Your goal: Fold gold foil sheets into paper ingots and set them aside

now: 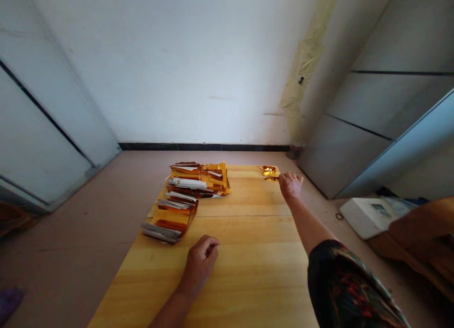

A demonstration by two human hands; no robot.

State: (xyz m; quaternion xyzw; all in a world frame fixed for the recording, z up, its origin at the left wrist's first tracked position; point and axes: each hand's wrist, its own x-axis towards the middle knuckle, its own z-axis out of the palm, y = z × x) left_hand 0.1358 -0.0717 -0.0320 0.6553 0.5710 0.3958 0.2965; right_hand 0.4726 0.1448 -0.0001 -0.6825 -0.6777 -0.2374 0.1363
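My left hand [203, 258] rests in a loose fist over the near middle of the wooden table [244, 262]; nothing shows in its fingers. At the far right corner my right hand [291, 184] is closed, its fingers at the end of a thin, shiny gold-brown strip [271, 179]. Just beyond that strip lies a crumpled scrap of gold foil [268, 170]. Bundles of white and grey slips [162, 232] lie on the left of the table. They are set among sheets of amber film [170, 218], with another amber-wrapped bundle [216, 176] behind.
A white wall [198, 73] with a dark skirting [198, 147] stands beyond the table. Grey panels [354, 129] rise on the right. A white box [365, 217] and brown cardboard [425, 231] sit on the floor at the right. Something purple [10, 302] lies at lower left.
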